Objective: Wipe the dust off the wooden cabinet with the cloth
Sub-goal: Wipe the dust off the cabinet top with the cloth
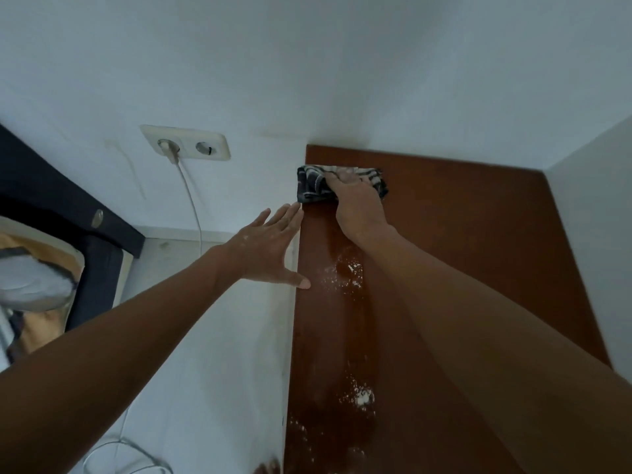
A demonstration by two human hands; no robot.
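The wooden cabinet's reddish-brown top (478,241) fills the right half of the view, pushed into a white wall corner. A dark cloth with a light pattern (313,186) lies near its far left corner. My right hand (355,206) presses down on the cloth, and its fingers grip the bunched fabric. My left hand (270,248) is held flat with straight, spread fingers against the cabinet's left edge; its thumb reaches onto the top. White dust patches (349,271) lie on the wood under my right forearm, and further dust specks (362,395) sit nearer to me.
A double wall socket (191,143) with a plugged-in white cable (191,200) is on the wall to the left. A dark bed frame (51,200) with bedding stands at the far left. The cabinet's white side panel (239,336) drops toward the floor.
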